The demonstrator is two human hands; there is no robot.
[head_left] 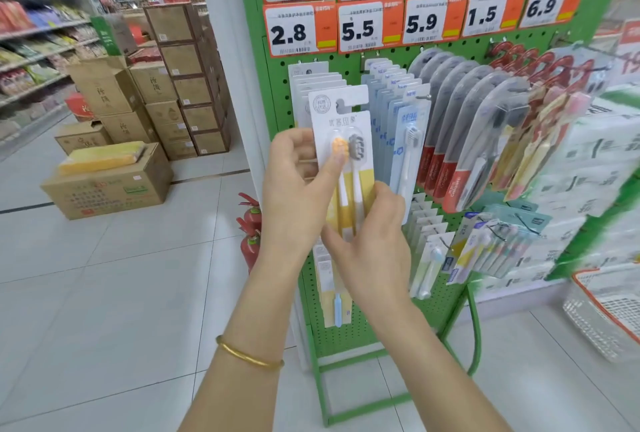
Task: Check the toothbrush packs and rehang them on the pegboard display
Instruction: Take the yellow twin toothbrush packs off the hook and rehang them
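White-carded toothbrush pack (341, 126) stood upright, unhung, just before the green pegboard (278, 92), your left hand (298, 185) pinching its edge and your right hand (372, 244) grasping its foot; you should have squared its slot to the peg.

10 price tags (360, 29); 2 hands (294, 196); 1 held pack (341, 119), 2 toothbrushes (356, 151) inside; 2 fire extinguishers (252, 220); 1 bangle (247, 359).
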